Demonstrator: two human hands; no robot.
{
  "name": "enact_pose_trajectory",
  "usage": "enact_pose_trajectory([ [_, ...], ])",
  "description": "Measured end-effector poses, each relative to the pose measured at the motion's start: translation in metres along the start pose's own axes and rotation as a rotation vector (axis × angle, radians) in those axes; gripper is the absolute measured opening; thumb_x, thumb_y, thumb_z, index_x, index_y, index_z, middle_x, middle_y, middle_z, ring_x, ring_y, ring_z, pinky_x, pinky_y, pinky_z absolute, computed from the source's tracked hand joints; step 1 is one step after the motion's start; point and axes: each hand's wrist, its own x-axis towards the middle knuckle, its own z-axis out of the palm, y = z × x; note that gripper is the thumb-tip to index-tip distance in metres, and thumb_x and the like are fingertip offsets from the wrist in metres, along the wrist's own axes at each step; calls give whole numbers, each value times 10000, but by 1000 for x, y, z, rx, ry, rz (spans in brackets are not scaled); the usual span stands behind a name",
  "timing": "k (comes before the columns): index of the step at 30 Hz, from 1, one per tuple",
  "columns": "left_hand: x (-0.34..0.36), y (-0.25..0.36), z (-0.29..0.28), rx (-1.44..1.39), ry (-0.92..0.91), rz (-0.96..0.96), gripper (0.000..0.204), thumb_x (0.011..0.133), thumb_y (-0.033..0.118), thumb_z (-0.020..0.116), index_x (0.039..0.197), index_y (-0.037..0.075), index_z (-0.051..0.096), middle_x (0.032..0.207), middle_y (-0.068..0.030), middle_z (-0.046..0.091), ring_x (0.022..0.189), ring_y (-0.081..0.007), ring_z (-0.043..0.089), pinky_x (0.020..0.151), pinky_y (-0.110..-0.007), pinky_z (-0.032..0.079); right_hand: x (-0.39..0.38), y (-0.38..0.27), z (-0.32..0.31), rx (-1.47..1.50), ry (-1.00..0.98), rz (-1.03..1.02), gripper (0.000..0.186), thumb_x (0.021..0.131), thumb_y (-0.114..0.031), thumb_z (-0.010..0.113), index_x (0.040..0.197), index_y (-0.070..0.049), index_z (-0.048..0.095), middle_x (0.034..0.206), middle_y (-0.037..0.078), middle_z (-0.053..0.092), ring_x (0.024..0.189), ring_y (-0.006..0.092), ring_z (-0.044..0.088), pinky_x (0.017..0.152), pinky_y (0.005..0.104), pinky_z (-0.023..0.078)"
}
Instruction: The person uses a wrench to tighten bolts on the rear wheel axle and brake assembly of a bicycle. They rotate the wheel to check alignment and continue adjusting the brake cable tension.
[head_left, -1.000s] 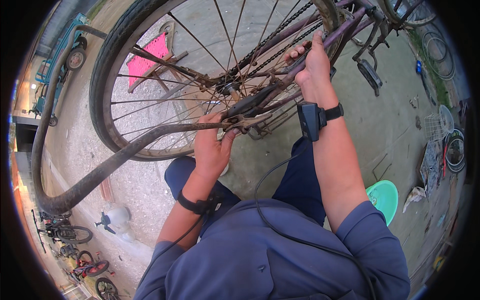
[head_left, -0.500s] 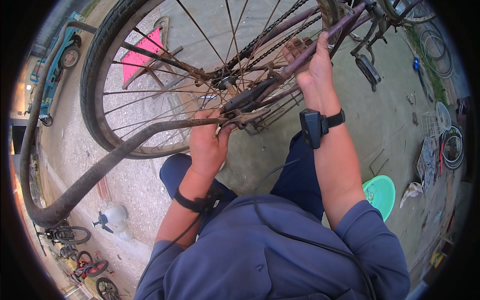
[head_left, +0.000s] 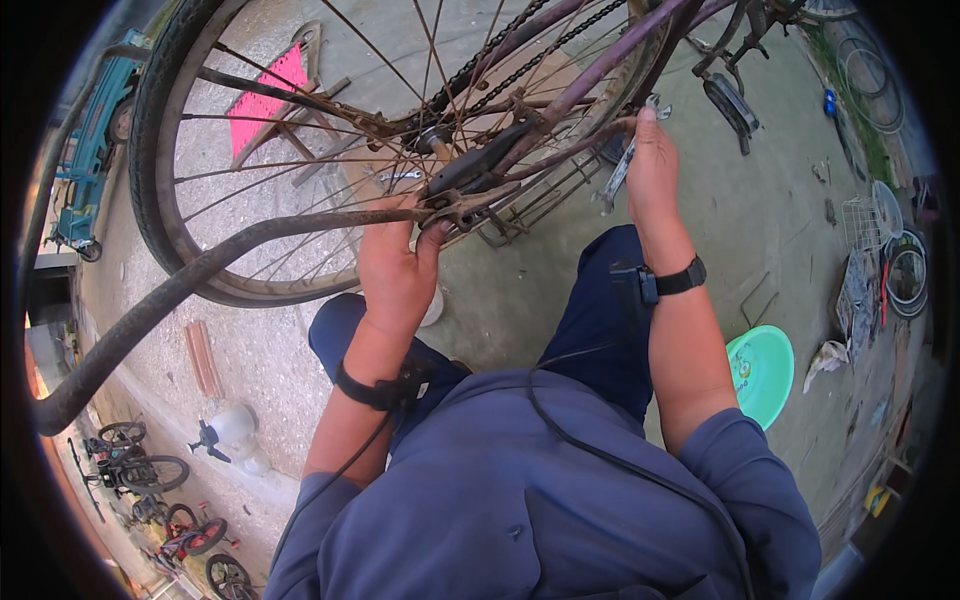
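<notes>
Grey ground [head_left: 545,290] spreads under the old bike [head_left: 482,166], where the left hand [head_left: 392,262] grips a bent bar [head_left: 245,243] by the wheel [head_left: 152,180] and the right hand [head_left: 655,172] holds a shiny wrench [head_left: 621,172] near the frame [head_left: 598,82].

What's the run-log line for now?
left hand: holds end of bent tube | right hand: holds wrench | bicycle wheel: behind tube | green basin: on ground, right

The left grip [head_left: 393,265] pinches a rusty bracket [head_left: 460,203] where a bent tube [head_left: 190,281] ends, beside the spoked bicycle wheel [head_left: 150,180]. The right grip [head_left: 655,172] holds 1 silver wrench [head_left: 619,176]. A green basin [head_left: 772,398] sits on the floor [head_left: 500,325] near the right forearm [head_left: 688,345].
</notes>
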Motion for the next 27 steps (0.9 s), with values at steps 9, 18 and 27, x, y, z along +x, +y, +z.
enact_pose_trajectory([
  [9, -1, 0, 2, -10, 1, -4, 293, 838, 47, 692, 1125, 12, 643, 1033, -165, 618, 955, -345, 590, 854, -382, 468, -59, -7, -1, 562, -441, 413, 364, 984, -360, 584, 1088, -11, 587, 902, 103, 672, 803, 231, 711, 686, 310, 593],
  [18, -2, -2, 3, 12, -4, 11, 348, 834, 91, 700, 1170, 37, 630, 1060, -178, 625, 977, -383, 583, 833, -430, 477, -51, -6, 0, 581, -597, 309, 292, 986, -287, 594, 1082, -12, 603, 1027, 114, 666, 872, 262, 710, 740, 341, 599],
  [27, -3, -1, 5, 11, 1, -10, 349, 838, 95, 700, 1175, 33, 630, 1057, -175, 625, 975, -376, 583, 840, -425, 475, -41, -35, 15, 369, -799, 68, 199, 964, -194, 635, 1025, -5, 640, 983, 62, 636, 873, 183, 674, 766, 292, 559],
])
